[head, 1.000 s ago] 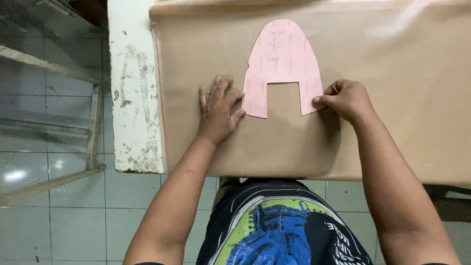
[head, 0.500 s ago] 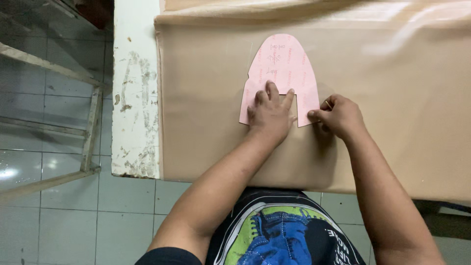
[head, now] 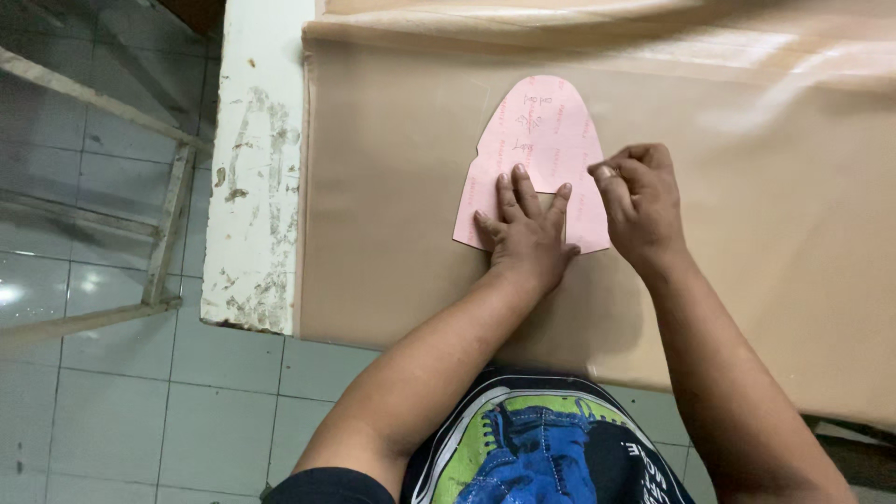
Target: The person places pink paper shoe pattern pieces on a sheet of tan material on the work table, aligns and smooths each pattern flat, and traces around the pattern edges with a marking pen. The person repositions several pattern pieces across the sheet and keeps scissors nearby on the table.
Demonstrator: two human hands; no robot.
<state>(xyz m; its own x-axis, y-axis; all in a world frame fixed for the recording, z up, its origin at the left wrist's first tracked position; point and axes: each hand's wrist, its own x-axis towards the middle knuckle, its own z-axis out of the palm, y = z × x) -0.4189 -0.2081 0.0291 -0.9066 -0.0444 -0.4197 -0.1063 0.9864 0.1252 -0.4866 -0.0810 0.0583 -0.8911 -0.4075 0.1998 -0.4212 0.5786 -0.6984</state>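
A pink paper pattern (head: 541,140), rounded at the top with a square notch in its lower edge, lies flat on a wide tan sheet (head: 392,187). My left hand (head: 527,233) presses flat on the pattern's lower part over the notch, fingers spread. My right hand (head: 642,201) rests at the pattern's right edge with its fingers curled tight, fingertips touching the paper's border. Whether something small sits between those fingers is hidden.
The tan sheet covers a white, scuffed table (head: 252,187) and hangs over its near edge. A glossy fold of the sheet (head: 653,28) lies along the far side. A pale frame (head: 159,233) stands on the grey tiled floor (head: 112,401) at the left.
My left hand moved from the tan sheet beside the pattern onto the pattern's lower middle. My right hand slid up along the pattern's right edge.
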